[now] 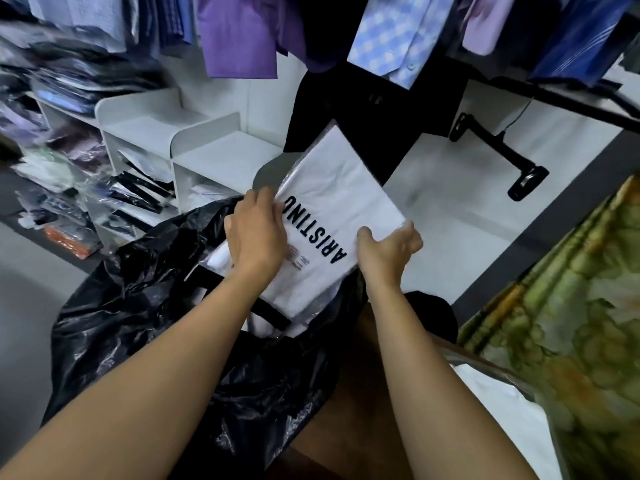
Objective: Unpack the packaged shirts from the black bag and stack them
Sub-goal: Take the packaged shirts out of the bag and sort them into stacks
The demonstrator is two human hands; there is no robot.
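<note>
**STEP IN HAND: LIFT-OUT**

The packaged shirt (332,216) is tilted above the black bag (138,289), which lies at its 7 o'clock. The left hand (256,237) grips the 9 o'clock edge. The right hand (384,251) pinches the 5 o'clock corner, thumb on top. Probable next move: clear the bag and lay the shirt flat.

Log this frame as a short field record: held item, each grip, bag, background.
held item: packaged shirt, white, in clear wrap, printed ARISTINO, tilted, lower end over the bag mouth
left grip: holds the package's left edge
right grip: pinches its right edge, thumb on top
black bag: open, more white packages inside
background: white shelves with wrapped shirts, hanging shirts above
</note>
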